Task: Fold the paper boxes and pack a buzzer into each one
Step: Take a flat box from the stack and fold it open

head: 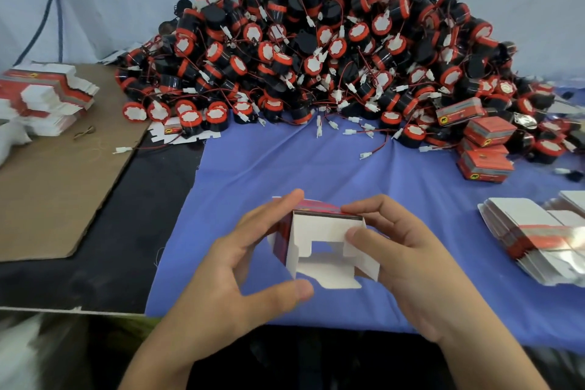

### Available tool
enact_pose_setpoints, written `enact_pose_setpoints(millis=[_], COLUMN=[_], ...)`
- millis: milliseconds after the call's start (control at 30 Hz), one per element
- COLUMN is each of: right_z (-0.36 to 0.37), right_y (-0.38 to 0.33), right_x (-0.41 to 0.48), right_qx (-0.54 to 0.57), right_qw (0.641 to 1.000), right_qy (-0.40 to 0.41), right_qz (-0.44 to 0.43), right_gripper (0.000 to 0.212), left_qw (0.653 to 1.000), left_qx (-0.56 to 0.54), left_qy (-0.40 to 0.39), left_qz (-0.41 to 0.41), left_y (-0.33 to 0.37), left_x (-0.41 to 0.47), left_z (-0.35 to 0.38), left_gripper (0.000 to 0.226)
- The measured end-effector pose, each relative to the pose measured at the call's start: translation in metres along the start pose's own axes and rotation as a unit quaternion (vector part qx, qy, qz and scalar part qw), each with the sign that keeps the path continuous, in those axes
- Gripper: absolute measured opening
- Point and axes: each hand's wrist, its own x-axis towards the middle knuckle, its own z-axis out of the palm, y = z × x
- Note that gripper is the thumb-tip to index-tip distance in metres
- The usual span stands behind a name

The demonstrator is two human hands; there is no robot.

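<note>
Both my left hand and right hand gripped one red-and-white paper box, end flaps unfolded. Folding was in hand. Next, I judged, tuck flaps, then insert a buzzer.

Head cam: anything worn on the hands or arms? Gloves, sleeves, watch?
Nothing worn shows. Left hand and right hand are bare: no gloves, rings or watch. Both forearms are uncovered to the frame's bottom edge, no sleeves in view.

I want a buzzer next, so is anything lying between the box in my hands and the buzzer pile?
Nothing visible blocks the way. Only blue cloth lies between the half-folded box and the buzzer pile; a few loose white connectors trail at its near edge.
</note>
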Motion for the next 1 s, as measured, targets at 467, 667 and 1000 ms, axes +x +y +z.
enact_pose_setpoints(millis=[467, 667, 1000], right_z=[-0.003, 0.002, 0.017], right_y=[0.000, 0.016, 0.026], right_x=[-0.006, 0.000, -0.005], right_qx=[0.071, -0.013, -0.117], right_qw=[0.984, 0.989, 0.971], right_qy=[-0.158, -0.101, 0.026], right_qz=[-0.034, -0.107, -0.207], right_gripper=[0.037, 0.037, 0.018], left_qw=[0.967, 0.966, 0.957], left_qx=[-0.062, -0.060, -0.078], left_qy=[0.243, 0.249, 0.278], left_qz=[-0.037, -0.037, -0.028], left_y=[-0.007, -0.008, -0.011], left_x=[0.011, 0.013, 0.012], left_z=[0.026, 0.029, 0.041], left_gripper=[0.034, 0.040, 0.034])
